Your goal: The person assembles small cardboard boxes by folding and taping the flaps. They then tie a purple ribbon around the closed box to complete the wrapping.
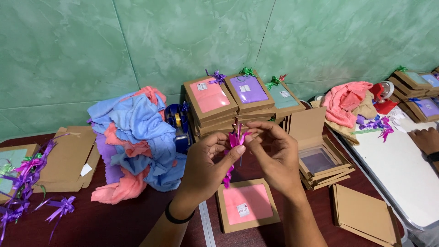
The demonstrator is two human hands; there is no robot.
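My left hand [208, 167] and my right hand [274, 153] are raised together above the dark red table [114, 224]. Both pinch a magenta ribbon bow [235, 139], whose tail hangs down between my palms. Right under my hands lies a flat brown cardboard box [247, 205] with a window that shows pink cloth. Behind my hands stand stacks of the same window boxes [242, 98] with pink, purple and teal cloth and bows on top.
A heap of blue, pink and purple cloths [137, 142] lies at the left. Flat cardboard pieces [68, 158] and purple ribbons [27, 183] are at the far left. Open empty boxes [320, 160] sit right. Another person's hand [425, 139] rests on a white table [402, 174].
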